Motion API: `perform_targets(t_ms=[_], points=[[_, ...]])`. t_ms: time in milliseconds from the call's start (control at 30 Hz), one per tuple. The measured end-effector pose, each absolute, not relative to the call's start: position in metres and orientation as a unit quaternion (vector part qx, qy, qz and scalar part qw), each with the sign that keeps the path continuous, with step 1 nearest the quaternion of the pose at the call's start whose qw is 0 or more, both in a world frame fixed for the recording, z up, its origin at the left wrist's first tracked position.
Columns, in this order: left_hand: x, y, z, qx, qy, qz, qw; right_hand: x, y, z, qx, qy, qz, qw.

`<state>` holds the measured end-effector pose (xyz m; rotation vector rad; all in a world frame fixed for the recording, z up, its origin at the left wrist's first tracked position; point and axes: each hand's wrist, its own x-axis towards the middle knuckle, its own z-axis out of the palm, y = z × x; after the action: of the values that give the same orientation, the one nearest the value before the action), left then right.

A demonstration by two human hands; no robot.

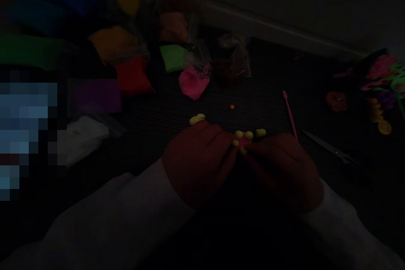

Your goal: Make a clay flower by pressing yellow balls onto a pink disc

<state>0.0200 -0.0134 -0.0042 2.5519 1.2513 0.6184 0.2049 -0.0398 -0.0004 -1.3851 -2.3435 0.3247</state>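
Note:
The picture is very dark. Between my hands, low over the table, is a small pink clay piece (243, 140) with several yellow clay lumps around its edge. My left hand (202, 160) is closed, its fingertips gripping the piece's left side. From the right, the closed fingers of my right hand (284, 168) pinch at its lower right edge, by a yellow lump. Just beyond my right fingertips lies a loose yellow clay lump (261, 133). Flattened yellow clay bits (197, 119) rest past my left knuckles, and a tiny orange ball (232, 106) sits farther back.
A pink modelling tool (290, 114) and scissors (335, 151) lie to the right. Finished-looking clay shapes, including a reddish one (336, 101), are at the far right. Bags of coloured clay, among them red (133, 76), purple (98, 95) and white (87, 137), cover the left and back.

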Motion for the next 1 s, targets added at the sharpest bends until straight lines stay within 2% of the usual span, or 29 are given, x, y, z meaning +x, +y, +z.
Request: perform_targets(t_ms=[267, 500, 600, 1000], points=[[0.021, -0.014, -0.004, 0.868, 0.437, 0.204, 0.122, 0.205, -0.040, 0.000, -0.503, -0.836, 0.119, 0.184], [0.017, -0.010, 0.002, 0.878, 0.412, 0.238, 0.052, 0.222, -0.040, 0.022, -0.588, -0.750, 0.108, 0.282], [0.018, -0.010, 0.003, 0.886, 0.381, 0.259, 0.064, 0.227, -0.039, 0.023, -0.619, -0.720, 0.090, 0.301], [0.021, -0.010, -0.007, 0.889, 0.363, 0.271, 0.067, 0.221, -0.030, 0.005, -0.591, -0.780, 0.058, 0.197]])
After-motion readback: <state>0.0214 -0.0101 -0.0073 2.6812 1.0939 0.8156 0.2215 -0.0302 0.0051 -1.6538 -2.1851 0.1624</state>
